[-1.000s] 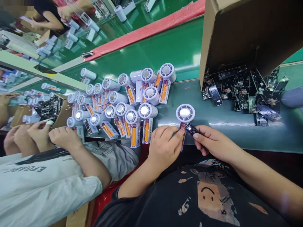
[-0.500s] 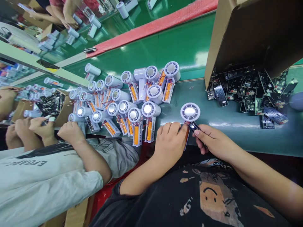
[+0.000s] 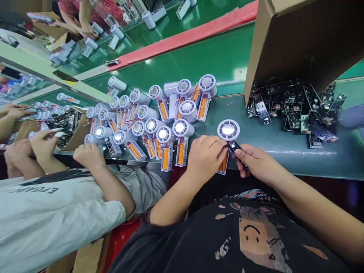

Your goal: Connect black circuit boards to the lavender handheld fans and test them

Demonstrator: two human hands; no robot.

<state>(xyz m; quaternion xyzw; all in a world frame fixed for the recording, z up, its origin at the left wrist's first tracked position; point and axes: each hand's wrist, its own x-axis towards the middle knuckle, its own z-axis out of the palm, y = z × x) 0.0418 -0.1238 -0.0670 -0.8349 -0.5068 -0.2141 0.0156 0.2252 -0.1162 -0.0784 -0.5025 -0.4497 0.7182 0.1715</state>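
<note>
A pale lilac handheld fan [image 3: 228, 130] stands at the bench's front edge, its round silver-centred head up. My left hand [image 3: 206, 155] is closed around the fan's upper handle, where an orange battery [image 3: 223, 163] shows in the open housing. Between the fingers and thumb of my right hand [image 3: 251, 161] is a black circuit board [image 3: 234, 146], tilted, its upper end against the handle just below the fan head. My left fingertips are close to that end; whether they touch it I cannot tell.
Several fans [image 3: 165, 134] with open handles crowd the bench to the left. At right, a cardboard box [image 3: 260, 49] lies on its side with circuit boards [image 3: 292, 104] spilling out. A co-worker's hands [image 3: 89, 155] are at far left; a red strip [image 3: 182, 36] runs behind.
The circuit board has swung steeper, and more of it shows beneath my right thumb. The fan's handle has turned so more of the orange battery is visible. My left hand keeps its hold.
</note>
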